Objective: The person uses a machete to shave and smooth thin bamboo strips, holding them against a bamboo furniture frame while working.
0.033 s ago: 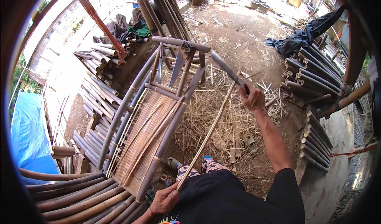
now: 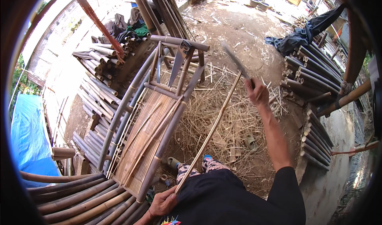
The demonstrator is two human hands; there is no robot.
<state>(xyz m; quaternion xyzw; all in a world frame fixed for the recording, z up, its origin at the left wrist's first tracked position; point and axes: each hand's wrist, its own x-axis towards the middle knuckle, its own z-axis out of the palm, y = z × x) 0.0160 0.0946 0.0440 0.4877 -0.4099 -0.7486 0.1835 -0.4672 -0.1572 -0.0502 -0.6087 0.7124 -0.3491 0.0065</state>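
Observation:
A long, narrow bamboo strip point(image 2: 215, 127) slants up and away from my body. My left hand point(image 2: 163, 203) is closed around its near end, low in front of my waist. My right hand point(image 2: 258, 92) grips the dark handle of a long-bladed knife point(image 2: 234, 59), held out ahead of me. The blade points up and to the left, its lower part close to the strip's far end; I cannot tell whether they touch. To the left stands a bamboo bench frame point(image 2: 161, 149) with a slatted panel point(image 2: 145, 135), on which thin loose strips lie.
A handsaw point(image 2: 177, 65) hangs at the frame's far end. Bamboo shavings point(image 2: 227, 121) cover the ground ahead. Stacked bamboo poles point(image 2: 97, 97) lie at left, with more poles point(image 2: 310, 73) at right under a dark cloth point(image 2: 294, 44). A blue tarp point(image 2: 30, 133) sits far left.
My right hand has shifted slightly right with the knife, and the blade has moved away from the bench frame's far rail. My left hand still holds the strip, nearly unmoved.

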